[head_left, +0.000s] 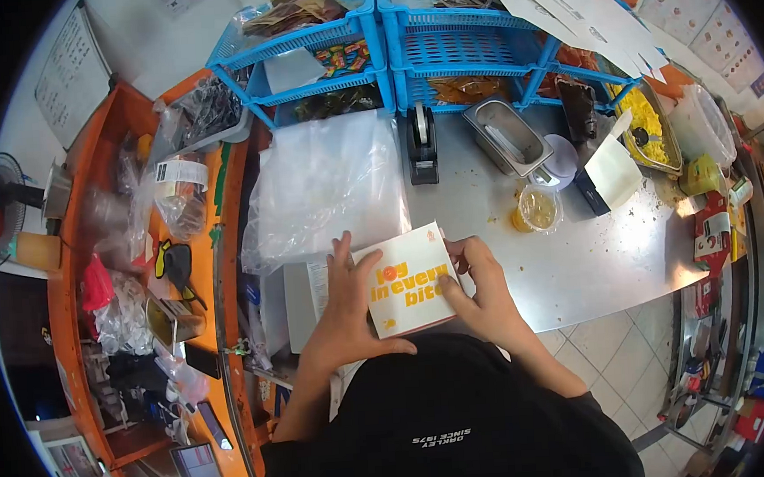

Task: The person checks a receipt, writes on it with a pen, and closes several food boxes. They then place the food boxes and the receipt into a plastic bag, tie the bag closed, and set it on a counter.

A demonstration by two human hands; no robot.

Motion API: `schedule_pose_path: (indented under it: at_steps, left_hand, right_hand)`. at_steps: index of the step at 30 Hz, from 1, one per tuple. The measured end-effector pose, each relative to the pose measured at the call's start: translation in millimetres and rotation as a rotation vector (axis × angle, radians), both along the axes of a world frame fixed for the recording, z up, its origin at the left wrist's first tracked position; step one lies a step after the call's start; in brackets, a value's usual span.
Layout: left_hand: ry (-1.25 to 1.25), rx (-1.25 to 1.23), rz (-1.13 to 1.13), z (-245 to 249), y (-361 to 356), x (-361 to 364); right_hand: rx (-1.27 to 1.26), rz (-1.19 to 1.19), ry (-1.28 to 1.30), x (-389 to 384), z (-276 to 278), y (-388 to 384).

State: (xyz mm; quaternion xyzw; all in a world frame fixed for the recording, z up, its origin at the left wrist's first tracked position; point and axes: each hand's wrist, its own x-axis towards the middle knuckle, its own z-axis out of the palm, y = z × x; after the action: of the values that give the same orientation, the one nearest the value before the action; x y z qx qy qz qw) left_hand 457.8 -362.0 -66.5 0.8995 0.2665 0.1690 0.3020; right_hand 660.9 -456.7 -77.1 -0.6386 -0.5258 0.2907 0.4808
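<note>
A white square box with yellow lettering is held in front of my body, over the near edge of the metal table. At its left side is my left hand, fingers spread and thumb stretched out along the box's lower left. My right hand grips the box's right side, with the thumb on the printed face and the fingers curled behind the edge. Clear plastic sheets lie just beyond the box.
A black tape dispenser, a metal tin and a lidded cup stand on the metal table. Blue baskets line the back. An orange shelf runs along the left, and a yellow-filled tray sits at the right.
</note>
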Motion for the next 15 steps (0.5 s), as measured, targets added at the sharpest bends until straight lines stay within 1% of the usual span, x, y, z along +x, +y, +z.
schedule_pose_path:
  at_steps: [1,2,3,4,6,8,10,11,12,13,14,15]
  left_hand:
    - [-0.044,-0.014,0.017,-1.8,-3.8,0.9]
    - [-0.088,-0.026,0.034,-4.1,-6.9,2.9]
    - [-0.224,-0.108,0.055,-10.8,-9.2,6.6]
    - [-0.228,-0.103,0.066,-13.3,-8.8,6.3]
    - [-0.295,0.050,0.122,-14.6,-6.4,5.2]
    - [-0.323,0.063,0.162,-14.1,-6.0,2.1]
    - [-0.446,-0.090,0.256,-31.0,-6.2,-7.1]
    - [-0.494,-0.207,0.308,-34.9,-9.5,-9.5]
    - [-0.499,-0.194,0.309,-33.9,-10.1,-10.7]
    - [-0.527,-0.180,0.335,-32.3,-9.8,-11.8]
    - [-0.555,-0.167,0.360,-30.3,-8.1,-11.9]
    - [-0.522,-0.089,0.376,-21.3,-8.1,-11.3]
  right_hand:
    - [0.000,0.008,0.000,1.8,-2.5,2.4]
    - [0.006,0.047,0.071,5.5,-5.2,5.9]
    - [0.013,0.088,0.141,10.5,-8.5,10.2]
    - [0.016,0.100,0.137,18.5,-12.9,15.8]
    - [-0.084,0.208,-0.010,38.5,-27.5,34.8]
    - [-0.093,-0.116,0.314,55.5,-68.8,72.6]
    - [0.052,-0.411,0.345,62.1,-109.3,120.8]
    - [0.064,-0.404,0.345,66.8,-138.1,147.6]
    - [0.040,-0.443,0.344,70.8,-168.2,174.5]
    - [0.017,-0.482,0.344,72.9,-180.5,190.2]
    - [0.029,-0.476,0.345,74.0,-176.5,195.8]
    - [-0.107,-0.446,0.457,74.9,-170.3,199.7]
